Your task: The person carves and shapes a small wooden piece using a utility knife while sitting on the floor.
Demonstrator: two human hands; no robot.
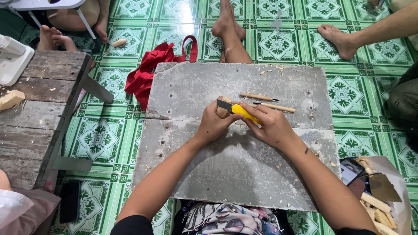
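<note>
My left hand (pixel 214 122) grips a small piece of light wood (pixel 224 110) over a grey board (pixel 226 174) that lies across my lap. My right hand (pixel 271 126) holds a yellow utility knife (pixel 240 110), its black blade end resting against the wood beside my left thumb. Both hands sit close together at the board's middle. Just beyond them lie two carving tools with wooden handles (pixel 266 101), side by side on the board. Wood chips are scattered over the board's far part.
A red cloth bag (pixel 150 69) lies at the board's far left corner. A worn wooden bench (pixel 39 113) stands to the left with a wood block (pixel 11 100). Other people's bare feet (pixel 228 26) rest on the green tiled floor. Wood scraps lie in a tray (pixel 379 200) at right.
</note>
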